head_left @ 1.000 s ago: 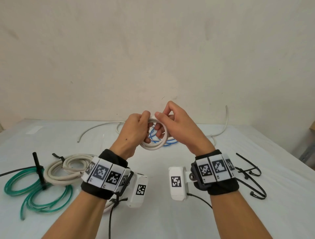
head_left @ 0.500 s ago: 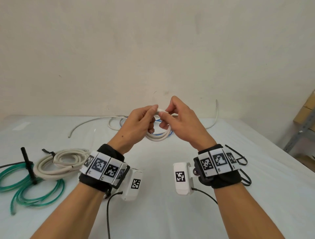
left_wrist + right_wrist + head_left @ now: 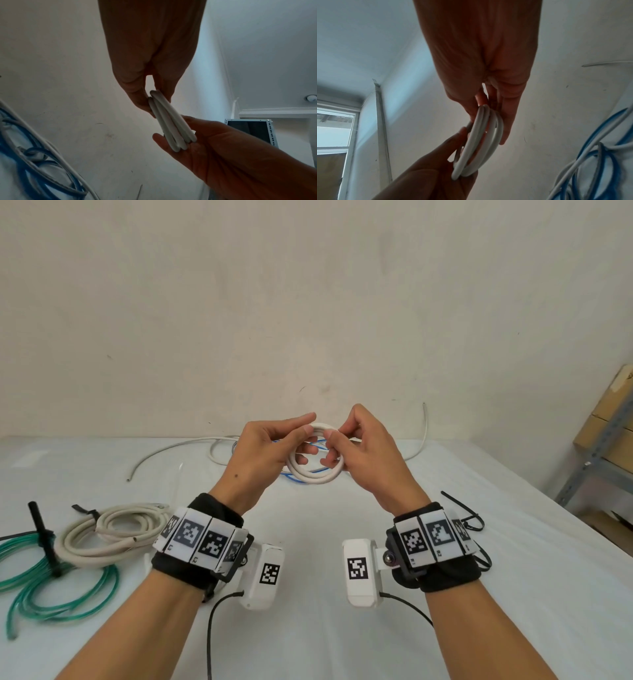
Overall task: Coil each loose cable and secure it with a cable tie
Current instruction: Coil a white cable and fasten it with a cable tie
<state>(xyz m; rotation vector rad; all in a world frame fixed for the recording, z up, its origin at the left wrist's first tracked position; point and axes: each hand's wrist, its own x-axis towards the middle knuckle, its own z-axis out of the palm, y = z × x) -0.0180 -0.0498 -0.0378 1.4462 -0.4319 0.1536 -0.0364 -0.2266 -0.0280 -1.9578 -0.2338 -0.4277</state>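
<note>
White round plastic cable point(image 3: 314, 474), wound into several tight loops, is pinched by left hand point(image 3: 263, 455) and right hand point(image 3: 364, 453).

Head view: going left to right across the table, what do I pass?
green cable → cream coil → left hand → white coil held in both hands → right hand → black cable ties

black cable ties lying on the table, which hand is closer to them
Right. The loose black cable ties lie at the table's right side, just beyond the right wrist; the right hand is raised, holding the white coil. The left hand grips the coil's far side, farther off.
</note>
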